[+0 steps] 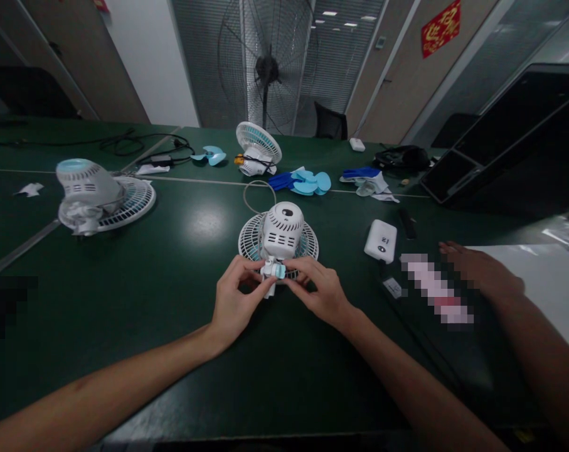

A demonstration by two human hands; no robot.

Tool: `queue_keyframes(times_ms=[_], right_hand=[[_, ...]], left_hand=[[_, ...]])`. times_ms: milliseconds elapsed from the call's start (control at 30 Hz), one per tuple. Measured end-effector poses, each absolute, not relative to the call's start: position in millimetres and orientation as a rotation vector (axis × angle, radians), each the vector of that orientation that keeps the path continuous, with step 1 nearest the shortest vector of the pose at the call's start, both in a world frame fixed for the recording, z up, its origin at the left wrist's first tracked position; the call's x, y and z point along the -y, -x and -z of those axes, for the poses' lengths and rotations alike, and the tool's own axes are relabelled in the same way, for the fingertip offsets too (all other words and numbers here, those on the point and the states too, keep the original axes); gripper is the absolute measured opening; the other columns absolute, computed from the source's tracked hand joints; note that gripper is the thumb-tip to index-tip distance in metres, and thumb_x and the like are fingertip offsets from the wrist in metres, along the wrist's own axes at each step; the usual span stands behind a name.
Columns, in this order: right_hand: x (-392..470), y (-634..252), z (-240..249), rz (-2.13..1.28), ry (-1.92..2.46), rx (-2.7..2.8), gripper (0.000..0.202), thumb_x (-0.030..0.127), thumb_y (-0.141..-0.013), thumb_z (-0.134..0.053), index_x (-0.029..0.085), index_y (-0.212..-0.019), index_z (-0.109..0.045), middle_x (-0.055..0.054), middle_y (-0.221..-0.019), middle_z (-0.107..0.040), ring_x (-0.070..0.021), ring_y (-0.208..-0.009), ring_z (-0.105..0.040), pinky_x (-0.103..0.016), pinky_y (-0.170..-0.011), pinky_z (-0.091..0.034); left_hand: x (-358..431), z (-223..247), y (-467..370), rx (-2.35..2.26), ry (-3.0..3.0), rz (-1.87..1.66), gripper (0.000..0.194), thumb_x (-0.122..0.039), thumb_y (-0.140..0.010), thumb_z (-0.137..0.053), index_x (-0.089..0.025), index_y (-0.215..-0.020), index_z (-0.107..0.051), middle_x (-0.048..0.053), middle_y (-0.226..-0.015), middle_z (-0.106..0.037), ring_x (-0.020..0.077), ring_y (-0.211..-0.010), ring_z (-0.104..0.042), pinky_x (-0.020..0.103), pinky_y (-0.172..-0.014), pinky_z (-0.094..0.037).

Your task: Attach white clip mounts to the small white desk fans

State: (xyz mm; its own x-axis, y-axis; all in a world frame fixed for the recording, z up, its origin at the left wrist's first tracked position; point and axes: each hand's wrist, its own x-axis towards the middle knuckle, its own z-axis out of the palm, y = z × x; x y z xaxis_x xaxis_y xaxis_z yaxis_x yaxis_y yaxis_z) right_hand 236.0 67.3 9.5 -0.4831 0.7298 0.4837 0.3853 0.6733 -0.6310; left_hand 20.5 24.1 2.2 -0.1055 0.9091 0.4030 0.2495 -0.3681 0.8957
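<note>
A small white fan (284,229) lies grille-down on the green table in front of me, its motor housing facing up. At its near side is a white clamp bracket (268,270) with a light blue knob (279,270). My left hand (232,301) is closed, thumb and fingers pinching the white bracket from the left. From the right, my right hand (324,292) is closed with thumb and forefinger at the light blue knob. The fingertips hide part of the bracket and the near rim of the grille.
Another fan (89,194) lies at the left, a third (258,150) at the back. Light blue fan blades (311,182) and gloves (362,176) lie beyond my fan. A white power bank (381,241) with a cable sits right, near another person's hand (482,270).
</note>
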Motion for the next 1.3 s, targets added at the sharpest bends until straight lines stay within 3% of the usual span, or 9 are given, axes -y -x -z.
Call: queue_keyframes(times_ms=[167, 400, 567, 667, 733, 867, 933, 1100, 1300], right_hand=[[-74, -239, -11, -0.496, 0.822, 2.122, 0.020, 0.028, -0.099, -0.066, 0.026, -0.118, -0.073, -0.008, -0.113, -0.074, -0.0200, -0.093, -0.072, -0.032, -0.071, -0.061], [-62, -216, -7, -1.336, 0.996, 1.711, 0.033, 0.046, -0.101, -0.060, 0.018, -0.088, -0.071, 0.002, -0.062, -0.063, -0.0118, -0.047, -0.060, -0.023, -0.044, -0.052], [-64, -231, -14, -0.750, 0.928, 1.983, 0.029, 0.035, -0.094, -0.073, 0.023, -0.121, -0.071, -0.006, -0.100, -0.075, -0.0130, -0.064, -0.066, -0.026, -0.057, -0.057], [-67, -236, -18, -0.577, 0.818, 2.131, 0.023, 0.031, -0.096, -0.071, 0.026, -0.118, -0.074, -0.006, -0.109, -0.076, -0.0156, -0.075, -0.070, -0.029, -0.065, -0.057], [-68, -232, -17, -0.674, 0.879, 2.042, 0.016, 0.034, -0.097, -0.069, 0.025, -0.108, -0.076, -0.006, -0.102, -0.076, -0.0175, -0.079, -0.071, -0.029, -0.064, -0.057], [-64, -219, -13, -1.316, 1.060, 1.743, 0.034, 0.047, -0.103, -0.057, 0.019, -0.089, -0.071, 0.000, -0.066, -0.065, -0.0127, -0.050, -0.060, -0.024, -0.044, -0.049], [-62, -220, -13, -1.372, 1.053, 1.714, 0.032, 0.046, -0.103, -0.056, 0.018, -0.094, -0.069, 0.001, -0.068, -0.065, -0.0120, -0.049, -0.059, -0.023, -0.043, -0.048], [-63, -233, -17, -0.759, 0.833, 2.062, 0.020, 0.029, -0.095, -0.070, 0.024, -0.114, -0.072, -0.006, -0.106, -0.075, -0.0146, -0.074, -0.068, -0.027, -0.063, -0.055], [-64, -217, -11, -1.340, 1.071, 1.597, 0.025, 0.044, -0.095, -0.068, 0.019, -0.096, -0.069, 0.001, -0.073, -0.067, -0.0104, -0.049, -0.059, -0.021, -0.041, -0.044]], left_hand=[[-24, -3, -21, -1.282, -1.612, -1.509, 0.023, -0.029, -0.089, -0.079, -0.020, -0.109, -0.071, 0.003, -0.098, -0.061, 0.0146, -0.079, -0.065, 0.028, -0.069, -0.059], [-24, 0, -20, -1.288, -1.632, -1.503, 0.024, -0.030, -0.089, -0.079, -0.020, -0.109, -0.071, 0.002, -0.096, -0.060, 0.0141, -0.077, -0.064, 0.026, -0.066, -0.058], [-24, 1, -19, -1.280, -1.620, -1.502, 0.023, -0.029, -0.090, -0.079, -0.021, -0.110, -0.070, 0.002, -0.099, -0.060, 0.0141, -0.079, -0.064, 0.027, -0.068, -0.058], [-24, 1, -19, -1.270, -1.628, -1.502, 0.023, -0.029, -0.090, -0.079, -0.021, -0.110, -0.070, 0.003, -0.099, -0.060, 0.0141, -0.079, -0.064, 0.027, -0.068, -0.058], [-24, 1, -19, -1.273, -1.629, -1.498, 0.023, -0.028, -0.090, -0.079, -0.021, -0.109, -0.070, 0.002, -0.099, -0.060, 0.0139, -0.078, -0.064, 0.027, -0.067, -0.057], [-24, 1, -19, -1.277, -1.626, -1.503, 0.023, -0.029, -0.090, -0.079, -0.021, -0.110, -0.070, 0.003, -0.099, -0.060, 0.0141, -0.079, -0.064, 0.027, -0.068, -0.057], [-24, 1, -19, -1.281, -1.629, -1.507, 0.023, -0.029, -0.090, -0.079, -0.020, -0.110, -0.070, 0.003, -0.099, -0.061, 0.0145, -0.079, -0.064, 0.027, -0.068, -0.057], [-24, 1, -19, -1.280, -1.635, -1.500, 0.023, -0.029, -0.090, -0.079, -0.021, -0.109, -0.070, 0.003, -0.099, -0.060, 0.0139, -0.078, -0.064, 0.026, -0.068, -0.057], [-24, 2, -19, -1.273, -1.634, -1.500, 0.023, -0.027, -0.090, -0.080, -0.022, -0.110, -0.070, 0.001, -0.099, -0.059, 0.0126, -0.077, -0.065, 0.025, -0.066, -0.056]])
